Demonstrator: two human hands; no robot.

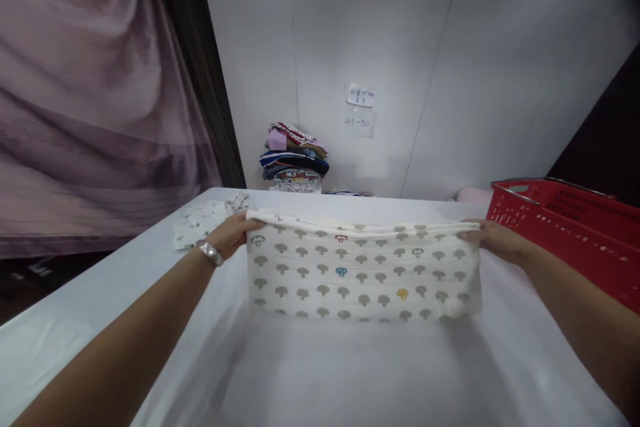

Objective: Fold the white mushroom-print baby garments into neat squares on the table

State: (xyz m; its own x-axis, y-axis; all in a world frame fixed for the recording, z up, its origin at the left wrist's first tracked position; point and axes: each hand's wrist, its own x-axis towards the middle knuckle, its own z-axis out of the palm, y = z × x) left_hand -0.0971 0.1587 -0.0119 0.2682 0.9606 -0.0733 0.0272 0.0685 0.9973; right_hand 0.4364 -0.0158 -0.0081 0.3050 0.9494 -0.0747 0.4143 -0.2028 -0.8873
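Cloth (363, 273), left hand (233, 237) and right hand (490, 238) pinching its top corners, both reaching way out front, spread wide and pretty level, long side running left to right, short side just hanging down, over the table (360, 380).

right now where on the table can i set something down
Bare tabletop shows nearer than the mushroom-print cloth, between left forearm and right forearm, and left of the left forearm. Crowded: spotted cloth far left, folded stack behind, red basket right.
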